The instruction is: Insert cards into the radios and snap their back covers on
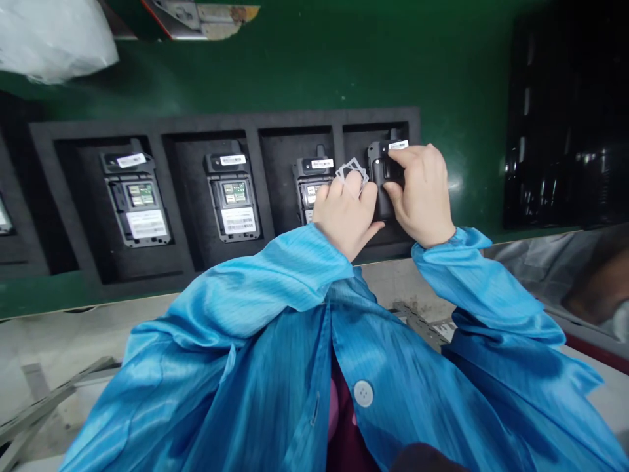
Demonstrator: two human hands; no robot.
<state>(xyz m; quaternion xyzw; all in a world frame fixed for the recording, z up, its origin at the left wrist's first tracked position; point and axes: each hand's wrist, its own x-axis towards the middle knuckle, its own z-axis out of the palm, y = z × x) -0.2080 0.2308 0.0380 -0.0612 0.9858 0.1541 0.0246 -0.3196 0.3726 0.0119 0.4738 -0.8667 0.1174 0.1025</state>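
Thin light-coloured rectangular frames [352, 172], fanned over one another, stick out from the fingers of my left hand [346, 211], which is closed on them. This hand hovers beside and partly over an open-backed handheld device [314, 172], whose lower part it hides. My right hand [423, 191] grips a black handheld device [381, 172] in the rightmost compartment, thumb and forefinger at its right side near a white barcode label. The hand covers much of that device's right side. Its back looks dark and covered, unlike the neighbouring ones.
A black foam tray [289, 120] with compartments lies on the green table [304, 72]. Open-backed devices with labels, one at the left [140, 200] and another in the middle [233, 200], lie in it. A plastic bag [54, 39] is at the upper left, dark trays [565, 131] at the right.
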